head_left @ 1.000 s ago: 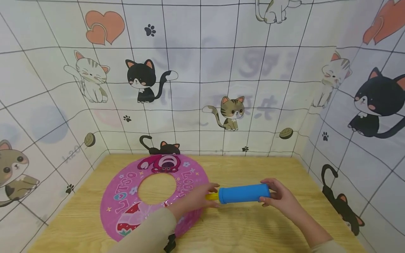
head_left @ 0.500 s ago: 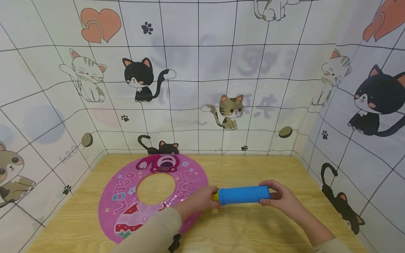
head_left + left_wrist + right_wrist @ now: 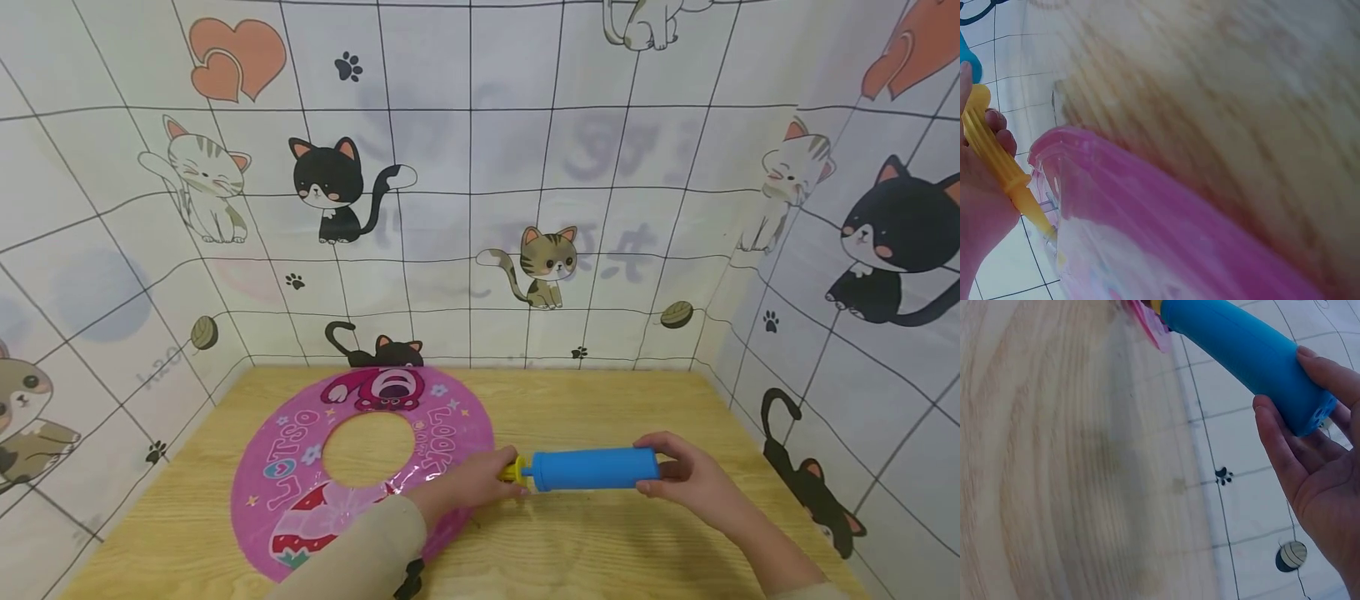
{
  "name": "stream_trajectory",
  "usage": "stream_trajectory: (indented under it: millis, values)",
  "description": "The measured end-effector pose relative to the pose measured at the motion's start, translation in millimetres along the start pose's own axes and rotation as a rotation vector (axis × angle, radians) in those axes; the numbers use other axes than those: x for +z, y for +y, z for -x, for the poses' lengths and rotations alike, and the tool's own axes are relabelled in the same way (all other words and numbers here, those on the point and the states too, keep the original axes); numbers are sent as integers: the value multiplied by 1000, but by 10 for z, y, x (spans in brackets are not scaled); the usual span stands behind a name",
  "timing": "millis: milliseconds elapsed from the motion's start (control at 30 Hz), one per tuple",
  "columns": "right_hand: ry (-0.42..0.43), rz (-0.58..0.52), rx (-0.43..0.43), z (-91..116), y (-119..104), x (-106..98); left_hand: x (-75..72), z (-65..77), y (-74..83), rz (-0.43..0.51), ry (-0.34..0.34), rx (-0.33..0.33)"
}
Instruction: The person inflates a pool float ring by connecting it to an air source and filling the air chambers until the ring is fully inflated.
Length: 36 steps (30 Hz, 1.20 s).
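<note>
While I watch the head feed from my remote post, the bright blue plastic cylinder [image 3: 596, 469] lies almost level at 5 o'clock of centre. Right hand [image 3: 686, 471]: fingers and thumb close together around the cylinder's 3 o'clock end, holding it. Right wrist view shows small holes in the end face [image 3: 1322, 415] there.

Left hand [image 3: 483, 475]: fingers wrapped around a ribbed, tapering yellow plastic piece [image 3: 991, 147], at the cylinder's 9 o'clock end. Between yellow and blue I see a short, thin blue rod [image 3: 527, 472].

Glossy pink plastic swim ring [image 3: 292, 467], printed with a bear, strawberry and lettering, lies at 7 o'clock of centre, left hand at its 3 o'clock side. On the left wrist view the yellow tip points to about 5 o'clock and reaches the ring's clear plastic; whether it sits inside an opening I cannot tell.

Surface under it all: pale wood-grain table [image 3: 600, 400]. From 9 through 12 to 3 o'clock, a white gridded sheet [image 3: 472, 183] printed with cats, hearts and paws. Beige sleeve [image 3: 367, 542] on the left arm, at 7 o'clock, with a bit of black material [image 3: 410, 577] beside it.
</note>
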State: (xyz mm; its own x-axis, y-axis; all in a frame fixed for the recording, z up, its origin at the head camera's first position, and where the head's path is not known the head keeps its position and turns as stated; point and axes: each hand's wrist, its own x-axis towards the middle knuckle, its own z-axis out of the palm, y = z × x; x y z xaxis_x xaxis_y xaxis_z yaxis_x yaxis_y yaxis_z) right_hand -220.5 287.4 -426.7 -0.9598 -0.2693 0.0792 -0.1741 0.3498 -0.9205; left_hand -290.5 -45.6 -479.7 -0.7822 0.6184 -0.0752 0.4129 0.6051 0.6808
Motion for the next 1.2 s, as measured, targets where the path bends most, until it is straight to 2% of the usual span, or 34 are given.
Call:
stream_trajectory:
  millis: [300, 567, 700, 833, 1000, 1100, 1200]
  values:
    - [53, 30, -46, 267, -50, -404, 31, 17, 17, 23, 24, -26]
    - [97, 136, 73, 427, -114, -630, 59, 72, 127, -59, 92, -70]
    - [151, 224, 56, 514, -111, -750, 55, 87, 160, -65, 88, -84]
    - [183, 267, 47, 575, -94, -840, 48, 81, 101, -28, 69, -54]
    - [221, 297, 89, 599, -91, -805, 43, 69, 9, 32, 42, 14]
    - [224, 302, 111, 559, -110, -678, 32, 69, -3, 46, 16, 37]
    - [187, 247, 72, 460, -101, -482, 23, 72, 3, 48, -8, 43]
